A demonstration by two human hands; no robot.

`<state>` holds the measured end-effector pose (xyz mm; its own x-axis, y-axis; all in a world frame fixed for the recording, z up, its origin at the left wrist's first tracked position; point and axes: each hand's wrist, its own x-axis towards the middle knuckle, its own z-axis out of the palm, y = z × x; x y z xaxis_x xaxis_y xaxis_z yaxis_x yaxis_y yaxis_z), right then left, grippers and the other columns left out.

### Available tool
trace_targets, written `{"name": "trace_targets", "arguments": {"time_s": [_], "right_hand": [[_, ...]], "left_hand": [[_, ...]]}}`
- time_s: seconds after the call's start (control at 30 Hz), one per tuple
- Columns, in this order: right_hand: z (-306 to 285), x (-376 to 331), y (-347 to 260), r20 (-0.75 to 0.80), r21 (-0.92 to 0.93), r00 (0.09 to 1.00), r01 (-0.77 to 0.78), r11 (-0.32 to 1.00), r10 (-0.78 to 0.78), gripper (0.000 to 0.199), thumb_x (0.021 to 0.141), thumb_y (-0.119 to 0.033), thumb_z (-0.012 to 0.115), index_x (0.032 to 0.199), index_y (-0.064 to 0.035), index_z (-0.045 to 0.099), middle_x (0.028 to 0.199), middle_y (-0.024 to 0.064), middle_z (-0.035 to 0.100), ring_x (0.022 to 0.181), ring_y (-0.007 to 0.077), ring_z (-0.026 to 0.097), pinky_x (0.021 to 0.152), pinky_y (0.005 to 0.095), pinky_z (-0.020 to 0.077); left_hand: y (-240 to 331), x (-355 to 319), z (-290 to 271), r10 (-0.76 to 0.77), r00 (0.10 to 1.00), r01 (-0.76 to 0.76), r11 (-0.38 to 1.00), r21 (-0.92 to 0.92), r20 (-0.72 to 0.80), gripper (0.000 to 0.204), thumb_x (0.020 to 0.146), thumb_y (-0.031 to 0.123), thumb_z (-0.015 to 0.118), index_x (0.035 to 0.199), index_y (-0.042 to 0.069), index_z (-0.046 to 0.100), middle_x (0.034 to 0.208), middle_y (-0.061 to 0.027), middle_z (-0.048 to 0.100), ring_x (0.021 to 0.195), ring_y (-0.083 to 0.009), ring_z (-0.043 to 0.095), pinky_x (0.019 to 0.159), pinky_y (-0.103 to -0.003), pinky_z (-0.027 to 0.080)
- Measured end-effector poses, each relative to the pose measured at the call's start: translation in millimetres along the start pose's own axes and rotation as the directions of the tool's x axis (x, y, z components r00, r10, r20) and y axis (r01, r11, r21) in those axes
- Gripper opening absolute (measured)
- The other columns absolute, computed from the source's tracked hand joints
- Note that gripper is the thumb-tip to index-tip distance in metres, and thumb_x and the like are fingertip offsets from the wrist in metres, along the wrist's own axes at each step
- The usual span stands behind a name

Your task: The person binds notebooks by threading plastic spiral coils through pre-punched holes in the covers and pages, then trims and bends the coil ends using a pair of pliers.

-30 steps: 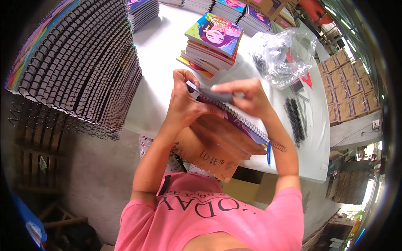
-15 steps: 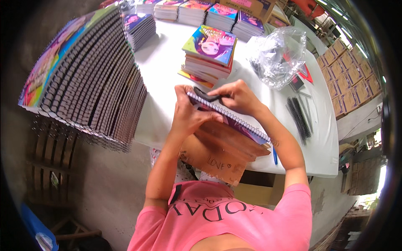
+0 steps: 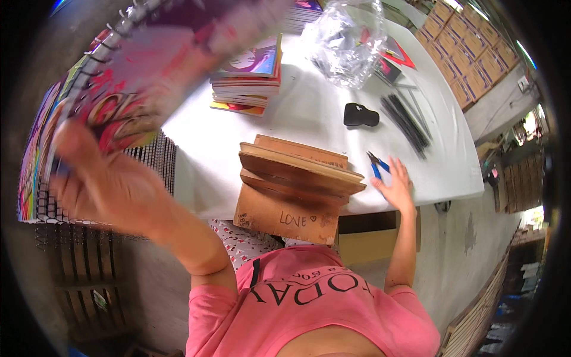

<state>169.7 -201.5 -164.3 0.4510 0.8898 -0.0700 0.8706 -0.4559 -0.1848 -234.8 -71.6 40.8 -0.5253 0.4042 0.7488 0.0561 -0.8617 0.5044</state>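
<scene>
At the upper left, my left hand (image 3: 107, 178) grips a spiral notebook (image 3: 137, 89) with a colourful cover by its wire-bound side. This notebook is blurred and raised in front of a large stack of spiral-bound notebooks (image 3: 160, 163). On the right part of the table, my right hand (image 3: 395, 185) lies with fingers spread beside blue-handled nippers (image 3: 377, 166); whether it touches them I cannot tell. Beyond the nippers rests a black rounded object (image 3: 360, 115). A brown wooden stand (image 3: 297, 169) with a slanted top sits at the table's near edge, bare of any notebook.
Loose covers and pages form a pile (image 3: 245, 95) mid-table. Behind it lies a crumpled clear plastic bag (image 3: 348, 44). Black spiral coils (image 3: 405, 125) are on the right. Cardboard boxes (image 3: 470, 50) are stacked against the far right wall.
The notebook has left the wooden stand and moved up and left in my left hand. My right hand has let go of the black object, now on the table, and moved right to the nippers.
</scene>
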Motion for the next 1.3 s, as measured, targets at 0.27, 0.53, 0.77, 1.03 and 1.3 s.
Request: {"name": "trace_targets", "arguments": {"time_s": [0.27,0.53,0.77,1.03,1.3], "right_hand": [[28.3,-33.8,-39.8,-0.364,-0.005,0.927,0.093,0.996,-0.088,0.041,0.095,-0.019,0.042,0.135,-0.0109,0.041,0.134,0.0098,0.041,0.122,0.0287,0.039,0.092,0.0586,0.0291],[-20.3,-38.6,-62.8,-0.466,0.586,0.846,0.076,0.807,0.26,0.044,0.098,-0.041,0.039,0.113,-0.0068,0.061,0.061,0.0052,0.047,0.058,0.0217,0.049,0.062,0.0333,0.045],[-36.0,-106.8,-58.4,-0.025,0.999,0.995,0.028,-0.032,0.1,0.056,0.081,-0.032,0.07,0.124,-0.0122,0.041,0.066,-0.0082,0.034,0.054,0.0,0.03,0.045,0.0126,0.0226],[-39.4,-118.1,-114.7,-0.035,0.932,0.987,-0.023,-0.362,-0.154,0.053,0.065,-0.014,0.068,0.108,-0.0135,0.036,0.089,0.0013,0.037,0.058,0.0062,0.036,0.051,0.0175,0.0322],[-36.0,-121.0,-139.1,-0.315,0.897,0.864,0.407,0.175,-0.392,0.067,0.062,-0.011,0.056,0.126,-0.006,0.036,0.1,0.0133,0.042,0.083,0.0206,0.048,0.075,0.0364,0.0439]], "left_hand": [[-10.2,-140.3,-15.8,0.158,0.741,-0.382,0.898,0.216,0.653,0.04,0.057,0.001,0.072,0.097,0.01,0.072,0.073,0.0013,0.062,0.063,-0.0145,0.056,0.055,-0.026,0.041],[-8.9,-167.0,-13.6,0.08,0.804,-0.303,0.908,0.29,0.59,0.04,0.058,0.015,0.083,0.096,0.013,0.073,0.064,0.0034,0.053,0.058,-0.0134,0.045,0.054,-0.028,0.035],[-23.0,-179.7,-8.7,0.164,0.774,-0.4,0.876,0.271,0.611,0.039,0.056,0.009,0.081,0.094,0.012,0.073,0.069,0.0024,0.059,0.061,-0.0128,0.049,0.057,-0.027,0.038],[-19.3,-178.1,-17.1,0.102,0.766,-0.334,0.907,0.257,0.635,0.039,0.056,-0.003,0.066,0.093,0.008,0.072,0.077,-0.0013,0.065,0.071,-0.0177,0.059,0.064,-0.027,0.044],[-21.8,-177.8,-27.3,0.209,0.749,-0.349,0.931,0.107,0.629,0.034,0.062,0.0,0.063,0.095,0.006,0.069,0.091,-0.0055,0.069,0.084,-0.0203,0.066,0.067,-0.028,0.043]]}}
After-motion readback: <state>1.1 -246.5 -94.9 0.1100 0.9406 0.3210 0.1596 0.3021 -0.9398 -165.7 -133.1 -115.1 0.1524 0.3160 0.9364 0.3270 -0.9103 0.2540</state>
